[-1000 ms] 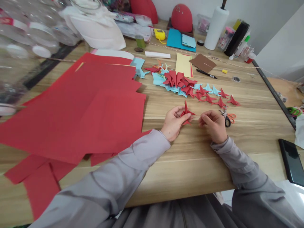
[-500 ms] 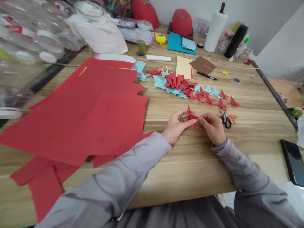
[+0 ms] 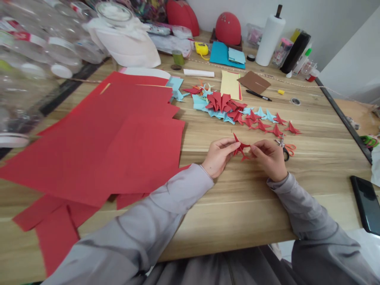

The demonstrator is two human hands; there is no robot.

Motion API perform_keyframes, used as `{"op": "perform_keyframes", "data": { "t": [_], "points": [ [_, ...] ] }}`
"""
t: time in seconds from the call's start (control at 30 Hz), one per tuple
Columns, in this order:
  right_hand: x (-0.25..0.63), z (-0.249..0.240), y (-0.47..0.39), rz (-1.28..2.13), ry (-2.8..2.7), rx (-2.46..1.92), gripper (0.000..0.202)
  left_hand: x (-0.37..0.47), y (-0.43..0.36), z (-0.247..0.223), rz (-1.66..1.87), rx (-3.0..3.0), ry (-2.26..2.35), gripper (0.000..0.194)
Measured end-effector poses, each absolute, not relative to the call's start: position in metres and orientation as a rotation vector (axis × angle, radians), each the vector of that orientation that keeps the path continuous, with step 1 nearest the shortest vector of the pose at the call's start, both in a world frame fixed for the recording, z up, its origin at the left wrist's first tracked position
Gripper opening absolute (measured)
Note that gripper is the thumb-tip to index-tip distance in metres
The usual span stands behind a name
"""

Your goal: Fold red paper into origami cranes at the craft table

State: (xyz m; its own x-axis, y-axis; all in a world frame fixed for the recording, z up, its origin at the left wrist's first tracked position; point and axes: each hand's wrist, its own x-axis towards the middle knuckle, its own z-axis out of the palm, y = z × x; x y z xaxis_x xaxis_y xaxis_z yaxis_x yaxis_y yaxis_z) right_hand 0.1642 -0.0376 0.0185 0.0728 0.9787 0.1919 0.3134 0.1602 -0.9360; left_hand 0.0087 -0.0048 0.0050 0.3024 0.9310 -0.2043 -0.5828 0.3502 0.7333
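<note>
While the left hand (image 3: 219,157) holds folded paper (image 3: 242,146) (red), the right hand (image 3: 269,159) pinches it.

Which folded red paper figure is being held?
The red folded-paper figure in the left hand, one tip at the right hand; the other red figures lie beyond.

Looking forward and down from the head, fairly near the surface (image 3: 225,213); taking in sleeves (image 3: 166,202) through to back wall (image 3: 252,12).
</note>
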Motion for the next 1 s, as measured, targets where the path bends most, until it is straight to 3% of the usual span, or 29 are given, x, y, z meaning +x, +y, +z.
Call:
{"op": "perform_keyframes", "data": {
  "t": [0.3, 0.5, 0.67, 0.83, 1.0],
  "points": [
    [0.155, 0.0152, -0.0436, 0.354, -1.748, -1.272, 0.004, 0.0086, -0.0049, 0.0032, 1.097, 0.59, 0.69, 0.026],
    [0.1588, 0.0147, -0.0407, 0.33, -1.757, -1.293, 0.003, 0.0077, -0.0069, 0.0029, 1.064, 0.666, 0.717, 0.028],
    [0.1628, 0.0145, -0.0367, 0.358, -1.771, -1.296, 0.009, 0.006, -0.006, -0.0015, 1.154, 0.911, 0.767, 0.049],
    [0.1632, 0.0159, -0.0357, 0.283, -1.846, -1.254, 0.009, 0.0051, -0.0072, -0.0016, 1.177, 1.239, 0.802, 0.012],
    [0.1642, 0.0174, -0.0361, 0.227, -1.878, -1.201, 0.008, 0.0064, -0.0107, 0.0009, 1.089, 1.211, 0.81, 0.019]
  ]
}}
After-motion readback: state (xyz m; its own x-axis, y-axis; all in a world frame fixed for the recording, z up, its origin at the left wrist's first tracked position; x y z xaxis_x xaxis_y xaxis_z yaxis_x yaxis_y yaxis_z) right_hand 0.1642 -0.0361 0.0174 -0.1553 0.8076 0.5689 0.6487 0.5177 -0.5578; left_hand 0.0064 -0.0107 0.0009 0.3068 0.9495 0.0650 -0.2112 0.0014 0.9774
